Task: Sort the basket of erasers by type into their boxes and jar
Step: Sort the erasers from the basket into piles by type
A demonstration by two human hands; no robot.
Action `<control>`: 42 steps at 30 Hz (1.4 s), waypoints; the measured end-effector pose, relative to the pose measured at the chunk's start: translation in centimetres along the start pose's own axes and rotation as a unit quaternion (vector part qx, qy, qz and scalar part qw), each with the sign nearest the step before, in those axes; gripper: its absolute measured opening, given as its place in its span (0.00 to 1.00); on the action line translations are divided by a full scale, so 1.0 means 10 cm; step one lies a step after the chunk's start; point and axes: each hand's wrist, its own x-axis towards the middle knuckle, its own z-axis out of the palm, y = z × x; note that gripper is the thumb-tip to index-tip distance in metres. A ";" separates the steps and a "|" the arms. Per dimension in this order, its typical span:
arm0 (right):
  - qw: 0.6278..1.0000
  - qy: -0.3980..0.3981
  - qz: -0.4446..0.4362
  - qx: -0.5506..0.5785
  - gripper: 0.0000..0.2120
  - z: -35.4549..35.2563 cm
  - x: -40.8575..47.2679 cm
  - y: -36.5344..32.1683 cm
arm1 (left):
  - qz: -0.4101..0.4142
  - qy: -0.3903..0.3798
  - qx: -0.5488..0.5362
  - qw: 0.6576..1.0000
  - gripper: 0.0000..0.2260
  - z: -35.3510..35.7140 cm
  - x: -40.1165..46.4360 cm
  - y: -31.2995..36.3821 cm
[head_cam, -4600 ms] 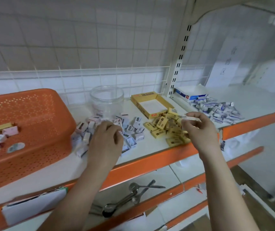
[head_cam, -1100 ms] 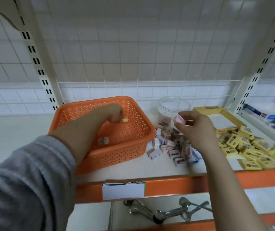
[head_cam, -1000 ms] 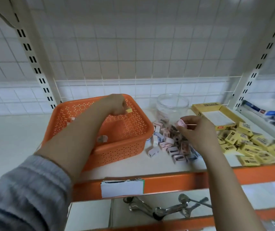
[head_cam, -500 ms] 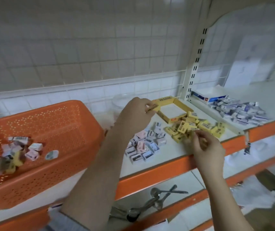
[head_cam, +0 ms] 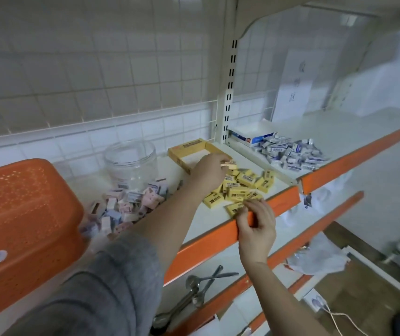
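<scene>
My left hand [head_cam: 208, 172] reaches across the shelf and pinches a yellow eraser [head_cam: 225, 166] over the far side of the yellow eraser pile [head_cam: 241, 187], beside the open yellow box [head_cam: 189, 147]. My right hand [head_cam: 254, 220] lies at the shelf's orange front edge, fingertips curled on a yellow eraser [head_cam: 236, 209] at the pile's near end. A pile of pink and grey erasers [head_cam: 126, 207] sits in front of the clear jar [head_cam: 131, 161]. The orange basket [head_cam: 21, 214] is at the left. Blue-white erasers [head_cam: 291, 154] lie by a blue-white box [head_cam: 252, 137].
A white upright post [head_cam: 228, 93] divides the shelf into two bays. Wire grid backs the shelf against a tiled wall. On the lower shelf lie metal spoons [head_cam: 194, 294]. Crumpled plastic [head_cam: 315, 258] and a white cable [head_cam: 334, 314] sit lower right.
My left hand moved from the basket to the yellow pile, carrying a yellow eraser. My right hand dropped from the pink pile to the shelf's front edge at the yellow erasers. The view swung right.
</scene>
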 end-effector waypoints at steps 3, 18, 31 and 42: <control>1.000 -0.004 -0.002 0.001 0.16 -0.01 0.00 -0.02 | -0.003 -0.010 0.018 1.000 0.12 -0.07 -0.01 0.03; 0.991 -0.068 -0.118 -0.001 0.13 0.51 -0.17 -0.94 | -0.064 0.019 0.105 0.992 0.10 -1.72 -1.21 -0.45; 0.660 -0.653 -0.350 -0.125 0.14 2.12 -0.82 -2.59 | -0.275 0.163 0.172 0.932 0.10 -2.81 -2.88 -1.41; 0.436 -0.727 -0.460 -0.264 0.22 2.88 -1.49 -2.85 | -0.288 0.124 0.175 0.933 0.10 -3.08 -3.10 -1.64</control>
